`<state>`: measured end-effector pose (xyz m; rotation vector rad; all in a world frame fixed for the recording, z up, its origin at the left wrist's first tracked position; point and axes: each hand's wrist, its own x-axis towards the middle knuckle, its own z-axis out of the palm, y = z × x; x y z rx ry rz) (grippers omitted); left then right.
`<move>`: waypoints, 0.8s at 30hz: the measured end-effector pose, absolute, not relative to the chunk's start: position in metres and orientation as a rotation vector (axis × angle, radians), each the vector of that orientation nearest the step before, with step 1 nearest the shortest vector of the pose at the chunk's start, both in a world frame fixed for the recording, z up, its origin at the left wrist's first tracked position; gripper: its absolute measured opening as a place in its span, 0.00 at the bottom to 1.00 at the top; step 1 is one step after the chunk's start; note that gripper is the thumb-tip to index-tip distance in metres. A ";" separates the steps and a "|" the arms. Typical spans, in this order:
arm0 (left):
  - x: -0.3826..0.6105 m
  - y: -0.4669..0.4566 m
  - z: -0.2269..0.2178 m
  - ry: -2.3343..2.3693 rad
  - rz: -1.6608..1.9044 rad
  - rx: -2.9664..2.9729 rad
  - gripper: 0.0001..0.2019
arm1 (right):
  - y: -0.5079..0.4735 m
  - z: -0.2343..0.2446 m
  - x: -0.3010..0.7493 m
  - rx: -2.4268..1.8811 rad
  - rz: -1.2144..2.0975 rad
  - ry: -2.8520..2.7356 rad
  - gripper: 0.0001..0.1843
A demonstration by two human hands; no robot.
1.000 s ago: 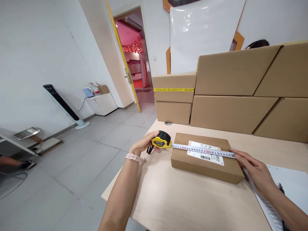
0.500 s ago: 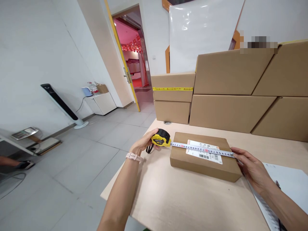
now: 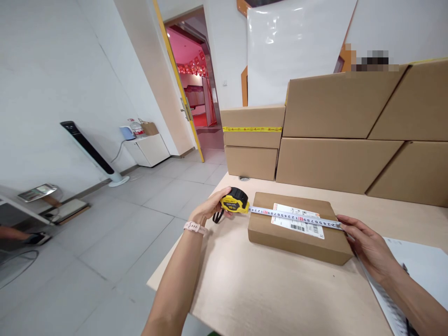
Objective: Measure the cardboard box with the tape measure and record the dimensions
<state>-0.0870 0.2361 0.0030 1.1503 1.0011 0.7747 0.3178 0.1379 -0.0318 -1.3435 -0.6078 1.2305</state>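
A flat brown cardboard parcel [image 3: 297, 240] with a white shipping label lies on the light wooden table [image 3: 266, 294]. My left hand [image 3: 210, 210] grips a yellow and black tape measure [image 3: 235, 201] just off the parcel's left end. Its white blade [image 3: 294, 217] stretches across the top of the parcel. My right hand [image 3: 367, 245] pinches the blade's tip at the parcel's right edge, fingers closed on it.
Large cardboard boxes [image 3: 343, 135] are stacked along the table's far side. White papers [image 3: 416, 275] lie at the right by my forearm. On the tiled floor to the left stand a tower fan [image 3: 91, 151], a white cabinet [image 3: 149, 149] and a scale [image 3: 38, 192].
Almost nothing differs. Both hands keep the tape stretched over the parcel; only the view has shifted slightly.
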 end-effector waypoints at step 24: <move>-0.046 0.175 0.033 0.626 0.795 1.184 0.28 | 0.130 -0.003 0.346 -1.458 0.513 -0.806 0.15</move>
